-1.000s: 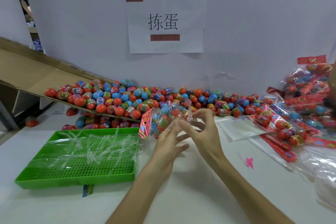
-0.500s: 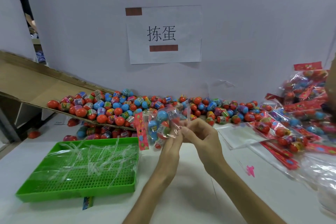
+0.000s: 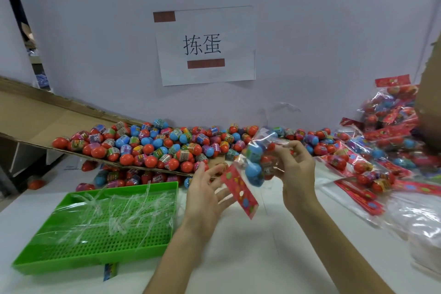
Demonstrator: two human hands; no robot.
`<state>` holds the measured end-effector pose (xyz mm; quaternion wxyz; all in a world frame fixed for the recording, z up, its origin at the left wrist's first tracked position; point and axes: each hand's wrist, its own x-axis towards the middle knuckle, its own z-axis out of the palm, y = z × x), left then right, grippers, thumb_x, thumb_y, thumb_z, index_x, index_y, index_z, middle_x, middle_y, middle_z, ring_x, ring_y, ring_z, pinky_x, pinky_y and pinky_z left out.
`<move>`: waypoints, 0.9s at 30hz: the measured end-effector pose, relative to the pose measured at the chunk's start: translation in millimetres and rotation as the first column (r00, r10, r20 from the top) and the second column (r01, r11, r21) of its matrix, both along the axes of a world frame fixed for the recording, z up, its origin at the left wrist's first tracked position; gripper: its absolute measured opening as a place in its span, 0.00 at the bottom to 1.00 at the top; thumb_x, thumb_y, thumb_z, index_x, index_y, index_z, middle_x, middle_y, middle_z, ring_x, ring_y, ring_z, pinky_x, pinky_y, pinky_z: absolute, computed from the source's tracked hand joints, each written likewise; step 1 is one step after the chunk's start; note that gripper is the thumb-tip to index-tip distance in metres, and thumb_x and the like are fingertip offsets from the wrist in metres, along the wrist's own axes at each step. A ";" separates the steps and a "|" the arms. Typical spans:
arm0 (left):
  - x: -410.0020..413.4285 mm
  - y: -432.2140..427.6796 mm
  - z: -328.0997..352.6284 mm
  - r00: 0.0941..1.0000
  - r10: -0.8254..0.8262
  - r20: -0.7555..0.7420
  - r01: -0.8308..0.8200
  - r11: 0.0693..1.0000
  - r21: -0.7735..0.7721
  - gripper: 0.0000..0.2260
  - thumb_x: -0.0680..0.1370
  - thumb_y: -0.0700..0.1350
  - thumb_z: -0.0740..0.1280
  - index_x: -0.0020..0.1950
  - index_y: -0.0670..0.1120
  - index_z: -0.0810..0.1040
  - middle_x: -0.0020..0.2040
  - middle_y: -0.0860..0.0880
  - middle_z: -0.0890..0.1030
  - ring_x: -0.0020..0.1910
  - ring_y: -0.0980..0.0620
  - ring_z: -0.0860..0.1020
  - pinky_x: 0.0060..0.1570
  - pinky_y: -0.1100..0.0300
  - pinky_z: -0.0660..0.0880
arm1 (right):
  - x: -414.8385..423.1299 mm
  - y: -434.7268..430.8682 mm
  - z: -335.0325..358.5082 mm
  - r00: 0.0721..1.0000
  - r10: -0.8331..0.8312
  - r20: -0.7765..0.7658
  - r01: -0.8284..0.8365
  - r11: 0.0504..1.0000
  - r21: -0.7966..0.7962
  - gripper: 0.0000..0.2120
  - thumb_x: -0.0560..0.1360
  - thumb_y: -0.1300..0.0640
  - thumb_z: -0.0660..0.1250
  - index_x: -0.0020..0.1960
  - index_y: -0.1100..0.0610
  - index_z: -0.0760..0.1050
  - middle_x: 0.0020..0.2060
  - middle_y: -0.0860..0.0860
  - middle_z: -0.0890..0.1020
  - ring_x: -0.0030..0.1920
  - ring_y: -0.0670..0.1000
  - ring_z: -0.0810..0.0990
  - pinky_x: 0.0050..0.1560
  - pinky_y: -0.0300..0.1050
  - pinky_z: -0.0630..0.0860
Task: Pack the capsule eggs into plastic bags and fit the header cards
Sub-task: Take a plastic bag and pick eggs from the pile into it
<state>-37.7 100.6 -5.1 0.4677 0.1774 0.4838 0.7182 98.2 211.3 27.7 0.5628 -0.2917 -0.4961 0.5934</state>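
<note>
Bag of capsule eggs held up above the worktop, its red header card pointing down and to the left.
The right hand grips the bag's body, fingers curled round the clear film and the eggs inside. The left hand is spread open just beside the card and holds nothing; whether a fingertip touches the card cannot be told. Loose eggs are heaped along the wall behind, the green tray lies to the left, and finished bags are piled on the right. The pack is probably light and lumpy, with thin, slippery film over hard eggs that can shift. The card looks like its stiffest, flattest part, so a pinch there or a cupped hold round the eggs should be surest.
</note>
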 end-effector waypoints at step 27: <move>12.2 -5.2 -0.8 0.904 0.102 -0.414 -0.063 0.992 0.107 0.08 0.73 0.56 0.71 0.49 0.71 0.83 0.49 0.62 0.86 0.50 0.60 0.84 0.49 0.59 0.79 | -17.2 -18.2 -28.8 0.787 0.247 0.565 -0.462 0.843 0.275 0.27 0.68 0.61 0.77 0.62 0.43 0.73 0.49 0.39 0.82 0.52 0.45 0.83 0.48 0.43 0.84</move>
